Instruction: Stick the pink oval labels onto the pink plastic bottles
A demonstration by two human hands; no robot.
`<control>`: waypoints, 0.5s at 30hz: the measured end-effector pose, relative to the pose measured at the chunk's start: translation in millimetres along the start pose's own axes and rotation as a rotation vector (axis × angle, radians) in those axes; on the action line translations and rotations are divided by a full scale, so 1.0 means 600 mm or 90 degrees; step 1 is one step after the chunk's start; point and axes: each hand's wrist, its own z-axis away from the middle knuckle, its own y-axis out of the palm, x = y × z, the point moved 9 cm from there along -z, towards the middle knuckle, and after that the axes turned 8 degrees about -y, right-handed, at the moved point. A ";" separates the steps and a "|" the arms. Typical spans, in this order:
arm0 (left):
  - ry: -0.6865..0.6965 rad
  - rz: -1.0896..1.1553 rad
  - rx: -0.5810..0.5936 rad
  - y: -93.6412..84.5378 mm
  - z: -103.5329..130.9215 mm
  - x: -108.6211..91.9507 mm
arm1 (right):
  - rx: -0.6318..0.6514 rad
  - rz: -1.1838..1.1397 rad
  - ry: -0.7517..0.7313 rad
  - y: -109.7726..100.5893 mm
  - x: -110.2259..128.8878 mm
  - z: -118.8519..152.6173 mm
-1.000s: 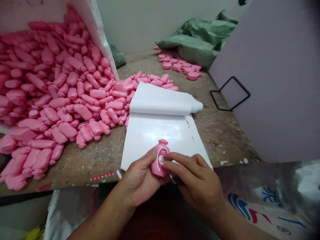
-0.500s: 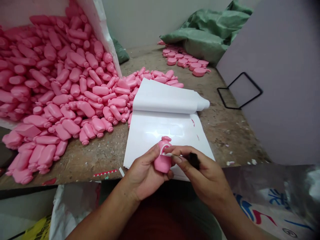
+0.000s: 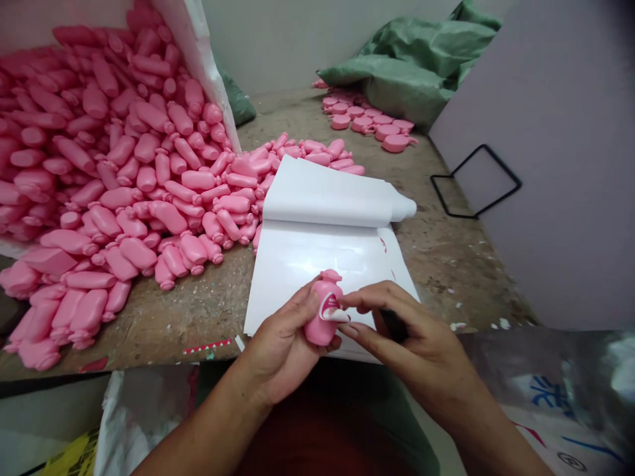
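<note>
In the head view my left hand (image 3: 285, 340) is closed around a small pink plastic bottle (image 3: 320, 334), held upright with its knobbed cap at the top. On the bottle's front is a red and white sticker (image 3: 330, 304); its lower part curls away, showing white. My right hand (image 3: 411, 337) is beside the bottle, thumb and index finger apart. The index fingertip touches or nearly touches the sticker, and the thumb tip is just below the loose flap. A dark patch under the right fingers cannot be made out. Beneath both hands lie white sheets (image 3: 278, 264), the upper ones folded back.
A large heap of pink bottles (image 3: 198, 178) spills from a white foam box (image 3: 215, 73) at left. Flat pink round pieces (image 3: 395, 142) lie at the back beside a green sack (image 3: 407, 66). A black wire frame (image 3: 476, 182) stands at right by a pale panel (image 3: 560, 165).
My right thumb and index finger have spread from a pinch at the sticker. More of the sticker's red face now shows on the bottle, with its lower part curling outward.
</note>
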 end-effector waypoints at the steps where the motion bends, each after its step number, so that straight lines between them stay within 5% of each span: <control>1: 0.001 -0.002 0.001 0.000 0.000 0.000 | -0.002 0.011 -0.021 0.000 0.005 -0.001; 8: -0.010 0.036 0.003 -0.005 -0.006 0.003 | -0.042 0.056 -0.017 -0.002 -0.003 0.006; 15: -0.011 0.053 0.023 0.000 -0.012 0.006 | -0.021 0.165 -0.182 0.001 0.035 0.004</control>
